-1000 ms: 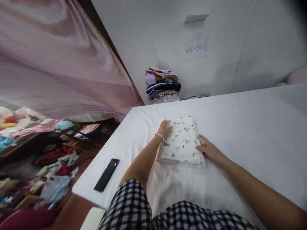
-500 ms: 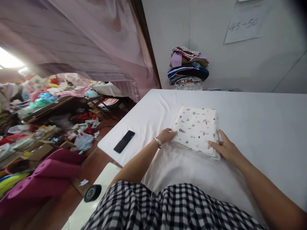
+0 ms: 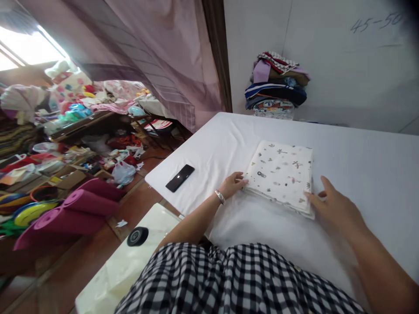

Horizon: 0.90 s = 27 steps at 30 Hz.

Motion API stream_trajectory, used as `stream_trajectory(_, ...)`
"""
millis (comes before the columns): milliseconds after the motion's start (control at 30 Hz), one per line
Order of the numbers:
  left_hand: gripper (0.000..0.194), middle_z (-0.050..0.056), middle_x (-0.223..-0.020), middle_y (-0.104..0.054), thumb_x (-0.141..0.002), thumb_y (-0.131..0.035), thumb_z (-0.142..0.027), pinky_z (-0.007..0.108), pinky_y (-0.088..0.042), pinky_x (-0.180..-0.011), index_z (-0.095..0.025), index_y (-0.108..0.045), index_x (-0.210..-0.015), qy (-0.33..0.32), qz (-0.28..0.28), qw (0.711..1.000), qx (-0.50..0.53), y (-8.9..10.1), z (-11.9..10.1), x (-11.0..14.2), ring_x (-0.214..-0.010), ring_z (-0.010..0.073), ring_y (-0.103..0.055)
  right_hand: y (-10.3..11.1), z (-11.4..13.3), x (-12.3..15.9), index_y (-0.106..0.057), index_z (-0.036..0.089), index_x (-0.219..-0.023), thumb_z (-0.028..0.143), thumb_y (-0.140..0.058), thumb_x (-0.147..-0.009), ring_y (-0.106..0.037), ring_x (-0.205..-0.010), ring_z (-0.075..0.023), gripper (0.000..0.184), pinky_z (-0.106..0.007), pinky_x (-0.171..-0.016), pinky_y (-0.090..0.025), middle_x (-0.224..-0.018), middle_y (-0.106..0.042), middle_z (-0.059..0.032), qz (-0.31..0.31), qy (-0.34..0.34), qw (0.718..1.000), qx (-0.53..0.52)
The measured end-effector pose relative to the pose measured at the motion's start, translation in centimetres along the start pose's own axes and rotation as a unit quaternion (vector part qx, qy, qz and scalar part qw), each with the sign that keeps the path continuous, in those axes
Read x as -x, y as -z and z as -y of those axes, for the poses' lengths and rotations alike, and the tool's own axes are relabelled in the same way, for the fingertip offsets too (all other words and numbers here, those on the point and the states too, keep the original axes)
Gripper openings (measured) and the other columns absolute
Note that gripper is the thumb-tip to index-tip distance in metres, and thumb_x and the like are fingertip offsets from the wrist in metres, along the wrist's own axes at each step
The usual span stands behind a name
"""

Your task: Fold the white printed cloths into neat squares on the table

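Observation:
A folded white cloth with small prints [image 3: 281,172] lies flat on the white table [image 3: 360,165]. My left hand [image 3: 233,184], with a bracelet on the wrist, rests at the cloth's near left corner, its fingertips touching the edge and held loosely apart. My right hand [image 3: 337,208] is at the cloth's near right corner, fingers spread and slightly blurred, thumb raised, just touching the cloth's edge. Neither hand grips the cloth.
A black phone [image 3: 180,178] lies near the table's left edge. A stack of folded clothes [image 3: 276,85] stands against the white wall at the back. Left of the table are purple rolled mats [image 3: 70,211], a cluttered floor and a pink curtain [image 3: 163,56].
The view has swung left and down. My left hand slid from on top of the cloth to its near left corner. My right hand lifted a little and its fingers spread.

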<state>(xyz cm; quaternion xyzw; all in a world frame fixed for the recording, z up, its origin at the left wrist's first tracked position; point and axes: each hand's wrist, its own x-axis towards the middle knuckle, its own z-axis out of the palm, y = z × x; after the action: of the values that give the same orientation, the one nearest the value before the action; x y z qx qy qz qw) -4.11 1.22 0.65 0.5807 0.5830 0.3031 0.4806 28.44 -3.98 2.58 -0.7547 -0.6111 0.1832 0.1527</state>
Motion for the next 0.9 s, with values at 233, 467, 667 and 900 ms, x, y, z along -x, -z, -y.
stream_trajectory(233, 0.049, 0.006, -0.111, -0.058, -0.068, -0.069, -0.019, 0.03, -0.05, -0.085, -0.02, -0.051, -0.114, -0.105, -0.08, 0.985, -0.112, -2.2, 1.1, 2.4, -0.097, 0.0171, -0.058, -1.4, 4.7, 2.0, -0.058, 0.026, -0.118, 0.044, -0.044, -0.088, -0.055, -0.107, -0.0267, 0.038, -0.038, -0.087, -0.044, -0.116, -0.062, -0.0071, -0.028, 0.272, 0.959, -0.068)
stream_trajectory(467, 0.034, 0.006, -0.107, -0.054, -0.072, -0.061, -0.015, 0.029, -0.048, -0.08, -0.02, -0.049, -0.103, -0.107, -0.142, 0.972, -0.153, -3.8, 1.1, 1.6, -0.093, 0.0166, -0.056, -4.4, 7.4, 0.8, -0.058, 0.019, -0.12, 0.031, -0.051, -0.086, -0.053, -0.1, -0.0301, 0.037, -0.042, -0.085, -0.043, -0.111, -0.06, -0.0133, 0.013, 0.397, 0.914, 0.078)
stream_trajectory(667, 0.039, 0.005, -0.106, -0.05, -0.067, -0.063, -0.014, 0.031, -0.047, -0.079, -0.021, -0.044, -0.101, -0.103, -0.154, 0.969, -0.162, -3.8, 0.5, 1.6, -0.09, 0.0171, -0.055, -5.3, 6.9, 0.6, -0.06, 0.014, -0.113, 0.018, -0.044, -0.087, -0.055, -0.09, -0.0254, 0.031, -0.035, -0.073, -0.046, -0.103, -0.059, -0.0134, -0.027, 0.423, 0.895, 0.137)
stream_trajectory(900, 0.025, 0.0, -0.087, -0.052, -0.067, -0.055, -0.006, 0.026, -0.044, -0.072, -0.021, -0.043, -0.083, -0.09, -0.174, 0.967, -0.161, -3.2, 1.0, 1.5, -0.077, 0.0134, -0.051, -6.0, 6.4, 0.9, -0.063, 0.017, -0.109, 0.021, -0.042, -0.091, -0.056, -0.082, -0.0216, 0.028, -0.032, -0.068, -0.046, -0.092, -0.06, -0.0098, -0.058, 0.425, 0.894, 0.127)
